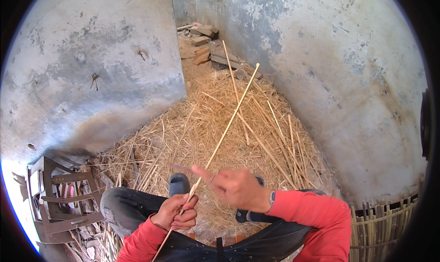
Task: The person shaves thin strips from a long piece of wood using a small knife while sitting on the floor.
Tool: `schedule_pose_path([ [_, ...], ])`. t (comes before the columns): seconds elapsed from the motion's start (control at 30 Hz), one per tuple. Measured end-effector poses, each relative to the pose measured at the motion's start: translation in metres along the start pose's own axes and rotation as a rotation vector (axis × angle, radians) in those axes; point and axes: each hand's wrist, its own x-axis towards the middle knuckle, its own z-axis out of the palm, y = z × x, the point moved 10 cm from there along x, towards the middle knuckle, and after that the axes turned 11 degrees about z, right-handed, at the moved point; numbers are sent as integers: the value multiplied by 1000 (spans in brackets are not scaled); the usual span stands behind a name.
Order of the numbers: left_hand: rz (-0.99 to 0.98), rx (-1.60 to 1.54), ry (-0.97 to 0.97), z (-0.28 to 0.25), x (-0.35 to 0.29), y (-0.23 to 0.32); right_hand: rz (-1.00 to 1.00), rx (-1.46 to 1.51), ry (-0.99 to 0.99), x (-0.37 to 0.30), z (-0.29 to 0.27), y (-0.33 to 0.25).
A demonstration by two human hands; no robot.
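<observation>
My left hand is closed round a long, thin bamboo stick, which slants from my lap up and away to the right. Just above that fist, the stick has a paler, thicker spot like a node. My right hand is over the stick, blurred by motion, its index finger reaching left. A thin, dark blade, seemingly a knife, juts out past that fingertip; its handle is hidden inside the curled fingers. Whether the blade touches the stick I cannot tell.
A heap of straw-like shavings covers the floor, with several loose sticks on the right. Bricks lie at the back. A metal frame stands left, a slatted bamboo basket right. Worn walls enclose the spot.
</observation>
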Motion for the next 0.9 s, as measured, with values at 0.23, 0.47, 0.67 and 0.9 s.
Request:
schedule_pose_path([
  [0.23, -19, -144, -69, 4, -6, -4, 120, 154, 99, 24, -26, 42],
  [0.47, -27, 156, -3, 1, -9, -10, 405, 113, 502, 47, -136, 148],
  [0.67, -101, 237, -2, 7, -11, -15, 427, -17, 550, 42, -148, 161],
  [0.9, -77, 174, 30, 6, -9, -3, 366, 164, 301, 32, -72, 129],
])
